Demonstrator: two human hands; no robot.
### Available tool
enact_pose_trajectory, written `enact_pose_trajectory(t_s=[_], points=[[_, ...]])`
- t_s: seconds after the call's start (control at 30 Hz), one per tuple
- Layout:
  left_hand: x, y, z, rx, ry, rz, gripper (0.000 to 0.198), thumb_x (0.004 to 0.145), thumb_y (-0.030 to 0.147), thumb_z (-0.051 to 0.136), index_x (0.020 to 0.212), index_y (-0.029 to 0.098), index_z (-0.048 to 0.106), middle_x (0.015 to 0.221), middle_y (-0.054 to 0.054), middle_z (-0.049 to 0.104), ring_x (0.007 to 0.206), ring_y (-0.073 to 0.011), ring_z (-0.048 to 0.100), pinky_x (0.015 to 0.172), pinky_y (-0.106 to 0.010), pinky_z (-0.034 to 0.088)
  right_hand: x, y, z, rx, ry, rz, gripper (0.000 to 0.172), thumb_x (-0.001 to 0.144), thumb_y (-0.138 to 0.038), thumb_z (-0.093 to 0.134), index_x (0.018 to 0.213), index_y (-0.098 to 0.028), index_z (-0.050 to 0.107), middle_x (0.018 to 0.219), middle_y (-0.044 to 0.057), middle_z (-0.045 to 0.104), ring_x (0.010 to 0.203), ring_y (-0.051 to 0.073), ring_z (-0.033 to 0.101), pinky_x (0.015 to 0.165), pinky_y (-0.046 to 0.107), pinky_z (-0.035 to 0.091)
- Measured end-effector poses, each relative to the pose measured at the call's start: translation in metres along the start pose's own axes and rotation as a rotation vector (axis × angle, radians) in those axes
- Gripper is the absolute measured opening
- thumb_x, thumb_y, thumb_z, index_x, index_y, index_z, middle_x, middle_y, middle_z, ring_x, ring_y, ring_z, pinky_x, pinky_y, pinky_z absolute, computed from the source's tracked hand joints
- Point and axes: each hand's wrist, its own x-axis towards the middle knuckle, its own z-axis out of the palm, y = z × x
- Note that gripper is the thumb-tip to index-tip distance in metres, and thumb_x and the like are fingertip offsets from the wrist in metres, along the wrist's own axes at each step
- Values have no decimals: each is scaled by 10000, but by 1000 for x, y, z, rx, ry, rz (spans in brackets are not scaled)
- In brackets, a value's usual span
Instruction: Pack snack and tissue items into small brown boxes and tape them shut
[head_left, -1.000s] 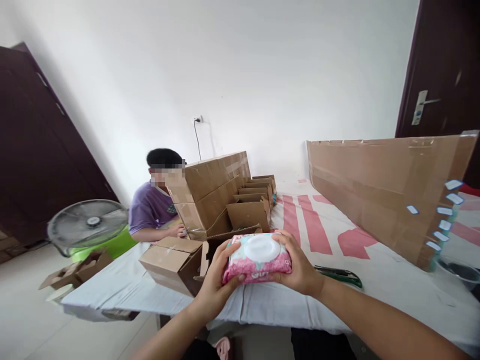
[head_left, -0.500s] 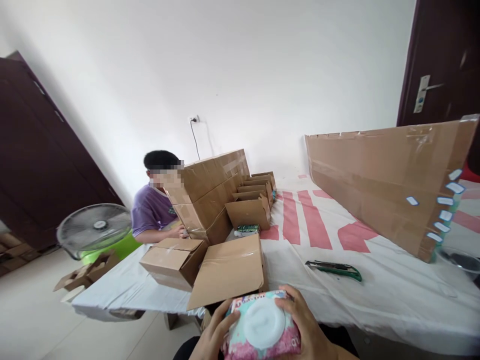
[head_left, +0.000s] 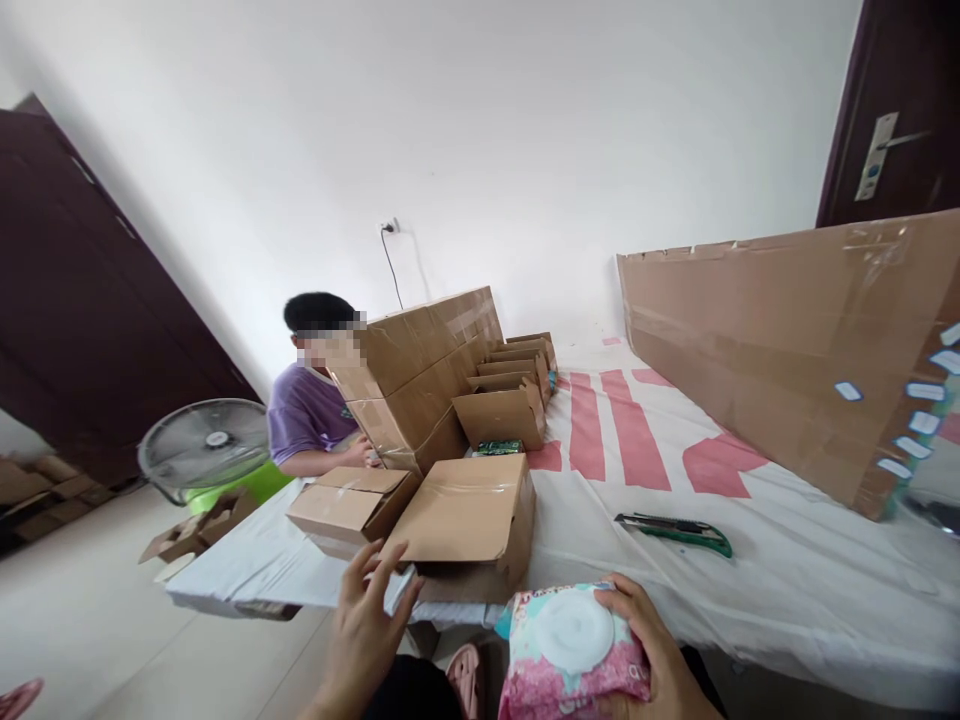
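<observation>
My right hand (head_left: 649, 650) is closed on a pink and teal wet-wipes pack (head_left: 570, 650) with a round white lid, held low at the near table edge. Fingers spread and holding nothing, my left hand (head_left: 367, 625) reaches up toward the front edge of a closed cardboard box (head_left: 469, 515) on the white table cover (head_left: 787, 580). A second small cardboard box (head_left: 349, 500) lies just left of it.
A green utility knife (head_left: 675, 532) lies on the table to the right. A long flat cardboard carton (head_left: 787, 340) stands at the right. Stacked boxes (head_left: 427, 380) and several open small boxes (head_left: 506, 410) sit behind. A seated person (head_left: 311, 415) and a fan (head_left: 202, 445) are at left.
My left hand has let go of the wipes pack and moved left toward the closed box. The pack came down and right, now in my right hand alone.
</observation>
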Motion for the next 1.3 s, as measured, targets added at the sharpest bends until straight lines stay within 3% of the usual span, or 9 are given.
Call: enact_pose_trajectory(t_s=[0.13, 0.27, 0.4, 0.57, 0.77, 0.93, 1.1, 1.2, 1.3], points=[[50, -1, -4, 53, -116, 88, 295, 921, 411, 434, 946, 252, 682, 1115, -59, 673, 961, -240, 651, 846, -361, 531, 3, -6, -3, -4, 1, -2, 825, 644, -618, 739, 1329, -260, 452, 1361, 183, 453, 1236, 388, 503, 957, 456, 499], [76, 26, -4, -14, -249, 280, 320, 846, 410, 554, 1108, 252, 645, 1202, -73, 660, 1106, -275, 594, 947, -411, 475, 2, -7, -2, -22, 2, -28, 821, 668, -611, 727, 1346, -263, 421, 1372, 189, 437, 1258, 385, 485, 965, 459, 493], [68, 56, 12, 41, -383, 449, 653, 685, 278, 696, 1314, 243, 523, 1399, -120, 518, 1299, -390, 424, 1037, -542, 349, 2, -12, -3, -22, -13, -41, 838, 653, -585, 754, 1344, -267, 402, 1370, 184, 432, 1268, 373, 477, 987, 454, 477], [86, 63, 11, 130, -412, 449, 467, 724, 33, 455, 1127, 183, 634, 1153, -133, 681, 1060, -299, 625, 919, -425, 435, 3, -14, -8, -4, -56, -37, 830, 645, -546, 775, 1338, -267, 414, 1370, 179, 431, 1278, 369, 467, 996, 453, 466], [170, 75, -24, 97, -454, 348, 332, 741, 154, 523, 1055, 229, 602, 897, -48, 738, 870, -263, 665, 918, -429, 385, -2, -6, -8, 0, -85, -13, 838, 627, -535, 787, 1339, -261, 440, 1388, 174, 418, 1278, 373, 465, 1006, 448, 454], [210, 83, 7, -11, -607, 265, 182, 725, 234, 581, 893, 248, 648, 787, -5, 736, 835, -217, 668, 972, -412, 370, -4, -3, -6, -30, -103, 9, 841, 621, -517, 804, 1331, -249, 443, 1394, 185, 411, 1290, 361, 456, 1015, 430, 444], [229, 96, 22, -115, -579, 216, 299, 748, 166, 517, 1011, 229, 645, 862, -18, 729, 802, -178, 671, 861, -341, 474, -9, -2, -2, -1, -52, 37, 749, 679, -566, 738, 1303, -235, 489, 1387, 182, 429, 1295, 356, 451, 1034, 429, 420], [230, 113, -5, -194, -487, 180, 341, 833, 240, 467, 1155, 182, 562, 1041, -61, 692, 901, -168, 658, 823, -297, 506, -10, -3, 0, 9, -31, 48, 701, 713, -582, 698, 1290, -233, 507, 1384, 181, 436, 1283, 353, 462, 1027, 428, 422], [199, 138, -40, -264, -279, 316, 247, 887, 269, 440, 1070, 178, 578, 1084, -83, 659, 1037, -202, 601, 918, -350, 469, -11, -1, 0, 12, -36, 50, 706, 705, -617, 684, 1277, -235, 522, 1369, 177, 453, 1263, 357, 478, 1020, 430, 425]])
